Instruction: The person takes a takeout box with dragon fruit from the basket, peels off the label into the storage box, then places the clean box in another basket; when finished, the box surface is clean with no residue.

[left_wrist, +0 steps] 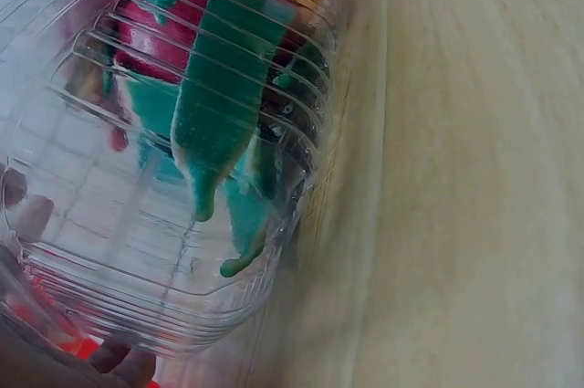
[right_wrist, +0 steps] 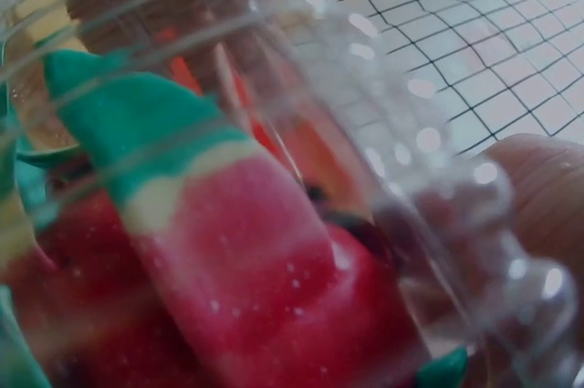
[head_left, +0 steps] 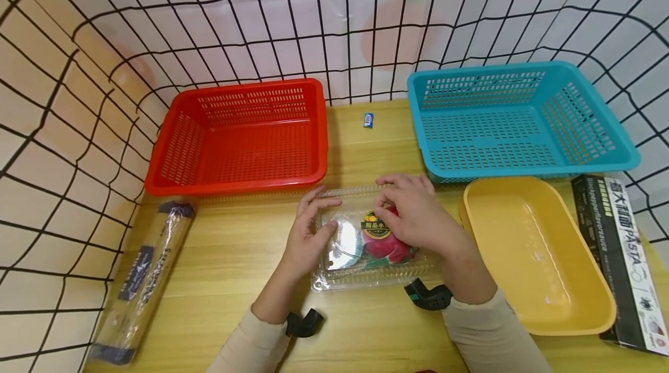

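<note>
A clear plastic clamshell box (head_left: 360, 278) lies shut on the wooden table, with a round gold-and-black label (head_left: 375, 226) on its lid. Inside it, toward the right, is a pink dragon fruit (head_left: 399, 250) with green scales; the left wrist view shows the scales (left_wrist: 224, 96) through the ribbed side. My left hand (head_left: 308, 239) touches the box's left end, fingers loosely spread and thumb over the lid. Bent fingers of my right hand (head_left: 418, 216) rest on the lid's right part, above the fruit. In the right wrist view, the fruit (right_wrist: 255, 260) fills much of the picture.
Behind the box stand a red basket (head_left: 235, 188) and a blue basket (head_left: 522, 172). A yellow tub (head_left: 533, 268) and a black-and-white pasta box (head_left: 622, 262) are at right. A long clear packet (head_left: 148, 283) lies left; a small blue packet (head_left: 368, 120) lies between the baskets. Black wire mesh (head_left: 345, 30) surrounds the table.
</note>
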`<action>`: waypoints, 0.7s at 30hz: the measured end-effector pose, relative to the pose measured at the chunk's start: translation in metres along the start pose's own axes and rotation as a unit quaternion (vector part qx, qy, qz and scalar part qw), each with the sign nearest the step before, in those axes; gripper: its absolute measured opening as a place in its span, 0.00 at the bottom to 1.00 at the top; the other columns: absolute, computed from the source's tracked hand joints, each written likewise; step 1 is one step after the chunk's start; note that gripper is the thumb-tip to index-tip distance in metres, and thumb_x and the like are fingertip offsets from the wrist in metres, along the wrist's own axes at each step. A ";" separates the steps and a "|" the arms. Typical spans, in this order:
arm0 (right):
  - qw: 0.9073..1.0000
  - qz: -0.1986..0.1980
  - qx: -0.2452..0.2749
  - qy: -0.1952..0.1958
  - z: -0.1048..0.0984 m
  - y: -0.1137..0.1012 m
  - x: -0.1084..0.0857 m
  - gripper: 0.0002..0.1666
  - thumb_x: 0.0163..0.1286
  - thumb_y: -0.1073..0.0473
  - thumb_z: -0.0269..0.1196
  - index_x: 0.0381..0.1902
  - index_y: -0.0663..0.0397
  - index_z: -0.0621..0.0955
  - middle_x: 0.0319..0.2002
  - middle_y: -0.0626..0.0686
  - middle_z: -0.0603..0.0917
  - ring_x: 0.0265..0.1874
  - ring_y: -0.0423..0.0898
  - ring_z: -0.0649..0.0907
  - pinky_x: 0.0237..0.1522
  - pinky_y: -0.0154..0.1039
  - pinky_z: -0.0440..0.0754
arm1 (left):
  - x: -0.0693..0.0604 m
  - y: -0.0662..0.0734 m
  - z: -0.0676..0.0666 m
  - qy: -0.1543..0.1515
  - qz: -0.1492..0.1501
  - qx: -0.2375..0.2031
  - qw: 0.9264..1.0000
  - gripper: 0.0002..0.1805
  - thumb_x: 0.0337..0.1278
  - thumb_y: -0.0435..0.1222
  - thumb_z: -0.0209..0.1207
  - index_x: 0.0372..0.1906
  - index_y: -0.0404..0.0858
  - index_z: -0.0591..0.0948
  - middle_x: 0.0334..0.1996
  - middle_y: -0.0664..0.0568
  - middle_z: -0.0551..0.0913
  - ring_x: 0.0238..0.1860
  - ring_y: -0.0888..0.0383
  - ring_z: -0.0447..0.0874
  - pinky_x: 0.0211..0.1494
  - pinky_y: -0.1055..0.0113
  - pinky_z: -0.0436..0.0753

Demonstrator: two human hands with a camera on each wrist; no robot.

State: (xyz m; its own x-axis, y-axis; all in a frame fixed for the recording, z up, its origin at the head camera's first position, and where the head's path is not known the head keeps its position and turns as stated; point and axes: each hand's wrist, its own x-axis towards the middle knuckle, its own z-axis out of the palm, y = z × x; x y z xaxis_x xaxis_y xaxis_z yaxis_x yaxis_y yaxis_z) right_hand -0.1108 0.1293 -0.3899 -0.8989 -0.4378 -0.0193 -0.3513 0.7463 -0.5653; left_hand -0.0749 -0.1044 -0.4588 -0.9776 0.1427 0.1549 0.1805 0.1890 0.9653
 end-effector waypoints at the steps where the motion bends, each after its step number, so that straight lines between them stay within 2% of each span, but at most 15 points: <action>1: 1.000 -0.002 0.000 -0.001 0.000 0.000 0.000 0.07 0.71 0.57 0.64 0.31 0.42 0.81 0.66 0.58 0.78 0.72 0.63 0.68 0.73 0.77 0.40 | 0.000 0.000 0.000 0.001 -0.001 0.000 1.000 0.21 0.58 0.27 0.57 0.57 0.39 0.81 0.76 0.38 0.60 0.79 0.45 0.55 0.77 0.33 0.54; 18: 0.999 -0.019 0.028 -0.014 -0.002 0.003 0.000 0.07 0.75 0.58 0.60 0.33 0.45 0.78 0.66 0.60 0.76 0.73 0.65 0.64 0.72 0.77 0.35 | 0.001 0.001 0.000 0.001 -0.005 -0.015 1.000 0.23 0.56 0.26 0.55 0.58 0.35 0.80 0.77 0.41 0.61 0.79 0.43 0.55 0.78 0.32 0.52; 20: 0.998 -0.016 0.056 -0.013 -0.003 0.003 0.000 0.09 0.77 0.59 0.57 0.33 0.47 0.76 0.67 0.61 0.77 0.74 0.68 0.63 0.72 0.77 0.34 | 0.001 0.001 0.000 0.000 -0.007 -0.017 1.000 0.22 0.56 0.26 0.55 0.58 0.35 0.80 0.77 0.40 0.61 0.79 0.43 0.55 0.78 0.32 0.52; 21: 0.997 -0.014 0.074 -0.011 -0.005 0.003 -0.001 0.09 0.78 0.59 0.56 0.33 0.48 0.75 0.66 0.62 0.77 0.74 0.68 0.64 0.73 0.75 0.37 | 0.000 0.002 0.001 -0.001 -0.007 -0.018 1.000 0.22 0.56 0.26 0.55 0.58 0.35 0.80 0.77 0.41 0.61 0.79 0.43 0.55 0.78 0.32 0.52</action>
State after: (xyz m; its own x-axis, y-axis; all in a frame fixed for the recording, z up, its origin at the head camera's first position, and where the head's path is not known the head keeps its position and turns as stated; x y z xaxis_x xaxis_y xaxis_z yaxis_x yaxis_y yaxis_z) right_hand -0.1127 0.1345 -0.3880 -0.8828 -0.4694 -0.0201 -0.3316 0.6528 -0.6812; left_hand -0.0748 -0.1034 -0.4570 -0.9800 0.1413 0.1404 0.1622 0.1565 0.9743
